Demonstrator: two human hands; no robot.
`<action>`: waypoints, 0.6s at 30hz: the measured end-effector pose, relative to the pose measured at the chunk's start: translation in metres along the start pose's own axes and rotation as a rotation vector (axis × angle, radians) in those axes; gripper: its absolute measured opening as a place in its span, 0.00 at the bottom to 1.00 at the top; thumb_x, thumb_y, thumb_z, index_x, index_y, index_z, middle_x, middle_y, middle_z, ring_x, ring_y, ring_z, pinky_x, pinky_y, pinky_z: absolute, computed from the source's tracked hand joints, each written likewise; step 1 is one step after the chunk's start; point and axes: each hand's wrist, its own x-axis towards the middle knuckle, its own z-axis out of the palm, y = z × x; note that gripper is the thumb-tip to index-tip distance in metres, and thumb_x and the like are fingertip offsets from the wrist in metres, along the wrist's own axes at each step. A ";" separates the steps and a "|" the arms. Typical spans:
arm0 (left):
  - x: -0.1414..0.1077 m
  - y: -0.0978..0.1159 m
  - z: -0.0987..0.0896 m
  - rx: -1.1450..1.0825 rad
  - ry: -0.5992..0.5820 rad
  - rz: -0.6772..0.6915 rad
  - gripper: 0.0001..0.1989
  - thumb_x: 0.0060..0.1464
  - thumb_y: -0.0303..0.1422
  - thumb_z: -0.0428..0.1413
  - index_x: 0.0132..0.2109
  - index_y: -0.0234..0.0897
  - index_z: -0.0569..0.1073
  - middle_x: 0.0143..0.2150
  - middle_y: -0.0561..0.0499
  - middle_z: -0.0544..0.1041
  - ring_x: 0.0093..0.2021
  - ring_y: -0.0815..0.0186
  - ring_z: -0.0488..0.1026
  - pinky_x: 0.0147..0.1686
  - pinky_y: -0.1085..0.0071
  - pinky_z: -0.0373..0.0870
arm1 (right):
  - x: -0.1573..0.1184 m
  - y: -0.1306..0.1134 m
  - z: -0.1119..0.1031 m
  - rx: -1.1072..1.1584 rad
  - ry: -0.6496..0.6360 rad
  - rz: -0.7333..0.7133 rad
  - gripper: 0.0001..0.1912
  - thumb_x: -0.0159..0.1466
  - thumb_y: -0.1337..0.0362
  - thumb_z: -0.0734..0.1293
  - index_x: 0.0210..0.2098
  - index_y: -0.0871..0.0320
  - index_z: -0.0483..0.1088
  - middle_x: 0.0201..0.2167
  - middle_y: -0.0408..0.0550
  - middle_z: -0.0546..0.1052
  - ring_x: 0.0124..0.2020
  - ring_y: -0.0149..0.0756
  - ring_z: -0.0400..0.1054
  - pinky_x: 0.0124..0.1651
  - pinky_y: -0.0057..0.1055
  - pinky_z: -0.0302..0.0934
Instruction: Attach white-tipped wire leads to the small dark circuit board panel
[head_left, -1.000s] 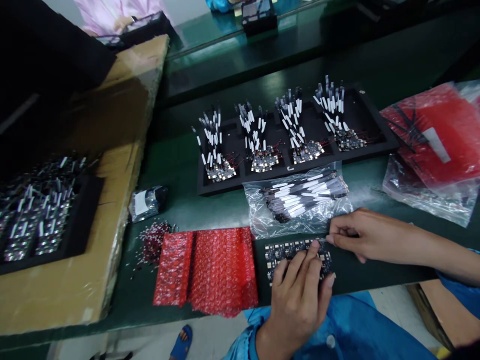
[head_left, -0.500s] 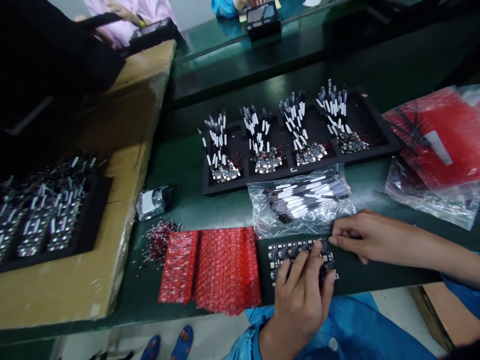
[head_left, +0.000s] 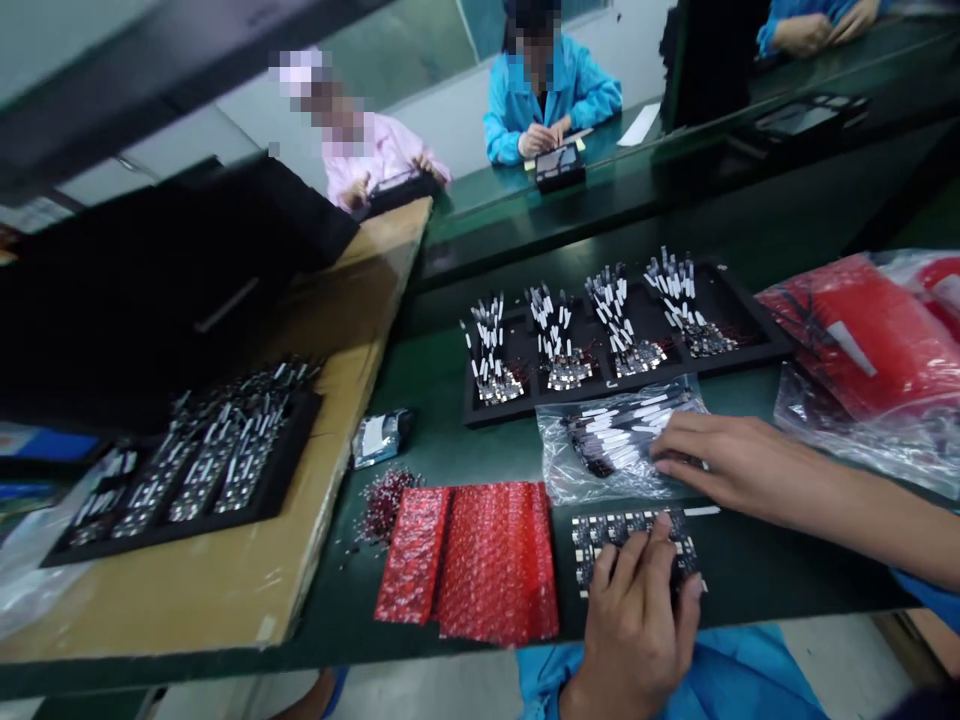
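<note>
My left hand point(head_left: 637, 610) lies on a panel of small black circuit boards point(head_left: 589, 540) at the table's front edge. Its fingers are spread over the panel and hide the middle of it. My right hand point(head_left: 720, 455) is at the right end of a clear plastic bag point(head_left: 559, 470) of short black cables with white labels point(head_left: 611, 440). Its fingers are curled together over the cable ends, and what lies between them is hidden. A thin white-labelled strip point(head_left: 701, 511), seemingly one cable, rests by the panel's upper right corner.
Behind the bag stands a black compartment tray point(head_left: 525, 402) of wired boards. Red bubble-wrap pouches point(head_left: 495, 560), small loose parts point(head_left: 386, 505) and a silvery packet point(head_left: 379, 436) lie left. Another filled tray point(head_left: 277, 490) sits on cardboard point(head_left: 300, 590). Red bags point(head_left: 862, 330) lie right. Co-workers sit opposite.
My right hand has moved from the panel's upper right corner up to the cables in the bag. The white-labelled strip now shows there. My left hand stays on the panel; the camera has tilted up.
</note>
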 end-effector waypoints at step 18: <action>-0.006 -0.005 0.011 0.066 0.057 0.027 0.14 0.61 0.45 0.55 0.50 0.49 0.76 0.67 0.68 0.61 0.55 0.69 0.77 0.44 0.70 0.84 | 0.061 0.006 0.025 -0.348 0.222 -0.109 0.14 0.72 0.68 0.59 0.38 0.47 0.74 0.39 0.47 0.79 0.37 0.42 0.71 0.41 0.37 0.65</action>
